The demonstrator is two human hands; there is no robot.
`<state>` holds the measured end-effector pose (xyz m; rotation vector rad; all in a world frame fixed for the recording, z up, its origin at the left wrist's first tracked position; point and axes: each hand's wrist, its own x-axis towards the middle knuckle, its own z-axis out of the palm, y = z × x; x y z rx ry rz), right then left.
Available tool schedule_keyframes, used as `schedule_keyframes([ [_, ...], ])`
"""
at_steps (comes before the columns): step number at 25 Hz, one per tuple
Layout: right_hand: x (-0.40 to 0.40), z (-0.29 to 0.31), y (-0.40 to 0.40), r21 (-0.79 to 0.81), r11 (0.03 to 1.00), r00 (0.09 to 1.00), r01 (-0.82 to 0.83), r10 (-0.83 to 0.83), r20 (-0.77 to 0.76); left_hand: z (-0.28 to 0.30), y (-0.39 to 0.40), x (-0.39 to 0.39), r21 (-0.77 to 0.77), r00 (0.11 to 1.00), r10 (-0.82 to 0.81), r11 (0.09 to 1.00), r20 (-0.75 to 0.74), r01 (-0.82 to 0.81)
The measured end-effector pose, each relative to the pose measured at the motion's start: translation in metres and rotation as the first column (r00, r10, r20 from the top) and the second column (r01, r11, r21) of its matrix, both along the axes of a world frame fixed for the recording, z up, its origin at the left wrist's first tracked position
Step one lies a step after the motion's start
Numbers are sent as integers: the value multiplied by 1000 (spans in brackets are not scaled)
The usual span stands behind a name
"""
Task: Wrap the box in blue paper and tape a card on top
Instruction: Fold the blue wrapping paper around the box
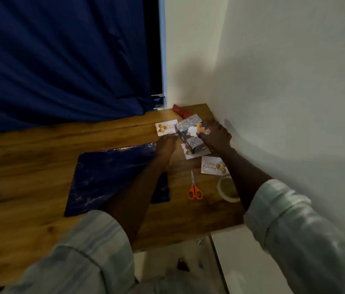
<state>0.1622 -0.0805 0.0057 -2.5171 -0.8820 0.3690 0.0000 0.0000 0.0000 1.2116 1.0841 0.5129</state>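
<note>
A small patterned grey-blue box (190,132) stands near the table's far right corner, resting partly on a white birthday card (188,152). My right hand (215,136) grips the box's right side. My left hand (166,145) reaches toward the box's left side, fingertips at its edge; whether they touch it I cannot tell. A shiny blue sheet of wrapping paper (108,177) lies flat on the table under my left forearm. Two more birthday cards lie nearby, one card (164,127) left of the box and another card (212,165) in front of it.
Orange-handled scissors (194,187) and a roll of clear tape (227,188) lie near the wooden table's (29,166) right edge. A red roll (181,111) sits at the back corner. A white wall runs along the right, a blue curtain (61,60) behind.
</note>
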Motion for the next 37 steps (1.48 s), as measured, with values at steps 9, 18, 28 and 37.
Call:
schedule_keyframes([
  [9, 20, -6, 6, 203, 978, 988, -57, 84, -132, -11, -5, 57, -103, 997, 80, 992, 6, -79],
  [18, -3, 24, 7, 501, 849, 940, 168, 16, -341, 0, -7, 38, 31, 962, 206, 976, 181, -215],
  [28, -160, -2, 15, 580, 775, 822, 251, 146, -551, 11, -13, -115, 25, 895, 363, 924, 259, -382],
  [37, -286, -49, 14, 536, 840, 834, 89, 231, -501, -40, -13, -232, 174, 888, 449, 871, 94, -459],
])
